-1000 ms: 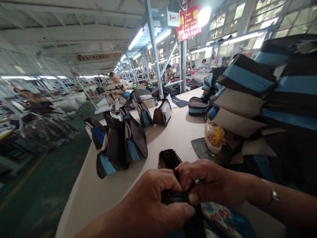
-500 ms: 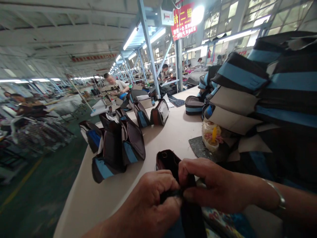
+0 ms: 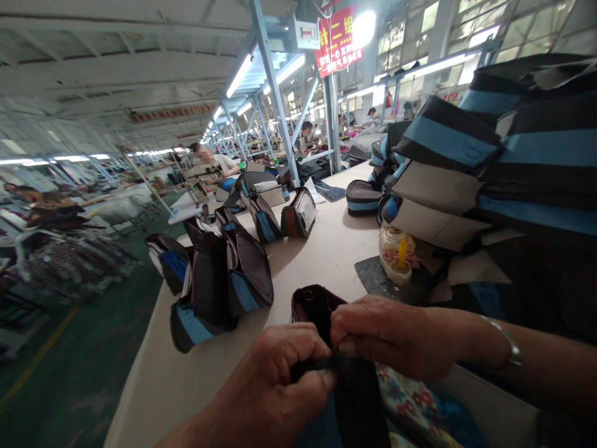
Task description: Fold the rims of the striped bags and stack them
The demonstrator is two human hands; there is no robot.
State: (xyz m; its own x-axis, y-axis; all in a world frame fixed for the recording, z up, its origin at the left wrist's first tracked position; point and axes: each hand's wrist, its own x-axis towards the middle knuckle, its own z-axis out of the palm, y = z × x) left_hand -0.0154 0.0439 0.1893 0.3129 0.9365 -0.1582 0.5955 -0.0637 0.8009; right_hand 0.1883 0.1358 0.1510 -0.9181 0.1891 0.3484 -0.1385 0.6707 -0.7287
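A dark brown bag (image 3: 313, 306) lies at the near edge of the long beige table (image 3: 326, 249), and both hands grip its dark fabric. My left hand (image 3: 280, 379) is closed round the edge of the bag from the left. From the right, my right hand (image 3: 387, 335) pinches the same fabric; a metal bangle sits on that wrist. The thumbs of the two hands almost touch. The lower part of the bag runs down over a flowered cloth (image 3: 410, 410) near my lap.
Several brown-and-blue bags (image 3: 224, 274) stand on the table's left side, more (image 3: 280, 214) further back. A tall pile of blue-striped bag panels (image 3: 489, 162) fills the right. A small tub with a yellow tool (image 3: 396, 255) sits on a dark mat. People work at distant tables.
The camera has tipped and shifted slightly. My hands have reworked their grip on the bag's fabric, and the bag's open end shows a little more.
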